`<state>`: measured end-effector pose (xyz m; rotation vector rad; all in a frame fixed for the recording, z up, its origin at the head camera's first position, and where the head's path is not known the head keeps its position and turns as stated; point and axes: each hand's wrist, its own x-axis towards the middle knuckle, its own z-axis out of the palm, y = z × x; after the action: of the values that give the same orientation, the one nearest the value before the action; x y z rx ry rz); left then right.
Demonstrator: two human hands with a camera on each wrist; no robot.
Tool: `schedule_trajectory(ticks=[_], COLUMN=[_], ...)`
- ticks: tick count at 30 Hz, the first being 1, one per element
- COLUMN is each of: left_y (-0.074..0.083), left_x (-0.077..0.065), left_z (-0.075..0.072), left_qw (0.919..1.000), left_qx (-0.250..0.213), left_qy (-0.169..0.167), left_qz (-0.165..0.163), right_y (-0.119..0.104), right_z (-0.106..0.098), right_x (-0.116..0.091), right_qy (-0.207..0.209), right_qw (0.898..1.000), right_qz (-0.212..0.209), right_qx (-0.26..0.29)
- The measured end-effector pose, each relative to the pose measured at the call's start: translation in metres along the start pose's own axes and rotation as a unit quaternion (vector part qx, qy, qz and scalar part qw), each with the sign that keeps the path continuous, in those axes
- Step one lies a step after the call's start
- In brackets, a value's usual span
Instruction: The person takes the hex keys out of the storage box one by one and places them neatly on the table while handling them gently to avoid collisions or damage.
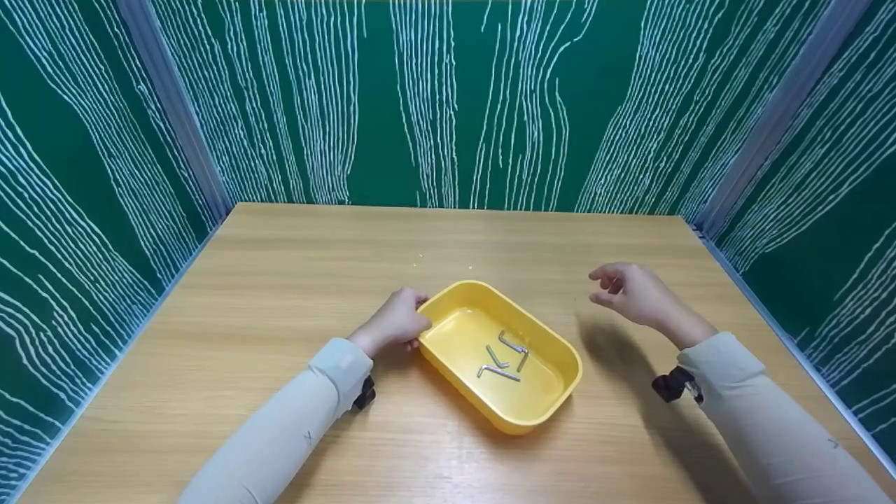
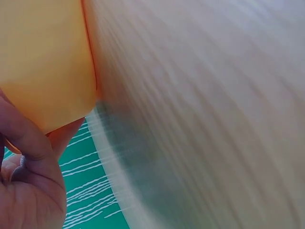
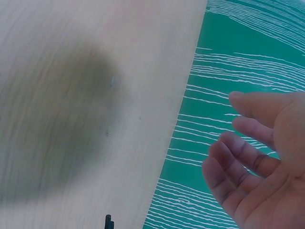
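Left hand [image 1: 395,318] clamped on the rim of the yellow tray [image 1: 451,332]; tray sits on the table [image 1: 245,301], L-shaped keys [image 1: 498,373] loose inside; right hand [image 1: 633,294] empty, fingers loosely bent, clear of tray; one-sided lift could tip it, spilling keys.

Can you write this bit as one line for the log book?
left grip: holding yellow bin by its edge | right grip: empty, above table | four L-shaped metal pieces: inside bin

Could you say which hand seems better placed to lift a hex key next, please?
Probably the right hand: it holds nothing, while the left hand grips the yellow tray.
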<state>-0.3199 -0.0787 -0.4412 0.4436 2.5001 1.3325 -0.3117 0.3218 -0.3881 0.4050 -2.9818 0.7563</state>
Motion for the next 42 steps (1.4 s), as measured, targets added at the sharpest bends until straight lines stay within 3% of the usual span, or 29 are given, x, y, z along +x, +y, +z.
schedule_trajectory(ticks=[7, 18, 28, 42], left_y=[0.002, 0.002, 0.001, 0.002], left_x=[-0.001, -0.001, -0.001, -0.001], left_z=[0.001, 0.002, 0.002, 0.002], left_qw=[0.9999, 0.9997, 0.9999, 0.9998], left_qx=[0.003, 0.008, 0.004, 0.006], left_qy=[0.008, 0.010, 0.011, 0.015], left_qz=[-0.011, -0.020, -0.007, -0.006], right_y=[-0.006, -0.020, -0.032, -0.054], right_z=[0.000, 0.005, 0.009, 0.011], right_x=[0.001, 0.000, -0.004, -0.005], right_qy=[-0.011, -0.014, -0.002, -0.023], right_qw=[1.000, 1.000, 0.999, 0.997], right_qz=[0.016, -0.003, -0.044, -0.072], right_qx=[0.010, 0.015, 0.002, -0.003])
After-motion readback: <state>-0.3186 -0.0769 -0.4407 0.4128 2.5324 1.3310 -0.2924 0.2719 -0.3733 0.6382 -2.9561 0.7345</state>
